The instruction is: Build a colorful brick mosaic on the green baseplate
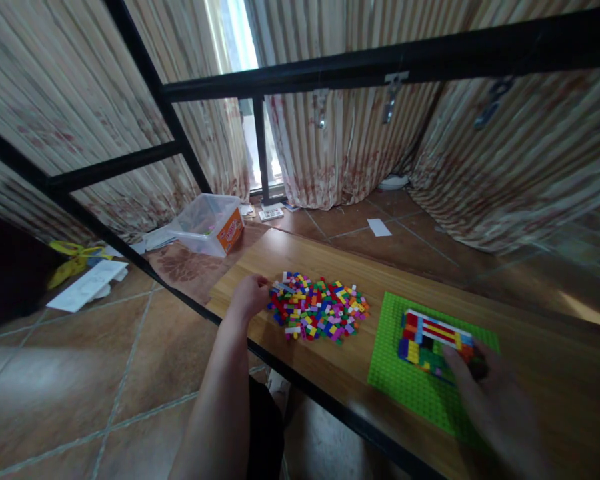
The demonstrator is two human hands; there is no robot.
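Observation:
A heap of small coloured toy bricks (320, 310) lies on the wooden tabletop. At its left edge is my left hand (250, 293), fingers closed at the bricks; what they pinch, if anything, is too small to make out. A grey-blue piece (283, 287) lies right by those fingertips. To the right is a green studded baseplate (390, 360) with a multicoloured brick model (425, 340) over it, topped by white, red and yellow strips. My right hand (485, 380), slightly blurred, grips the model's right end between thumb and fingers. That end is partly hidden by the hand.
Black metal bars (290, 77) cross in front of striped curtains. Beyond the table's left end, a clear plastic bin (205, 223) with an orange label stands on the floor. Papers (379, 227) and a yellow bag (73, 260) lie on the tiles. A black edge runs along the table's near side.

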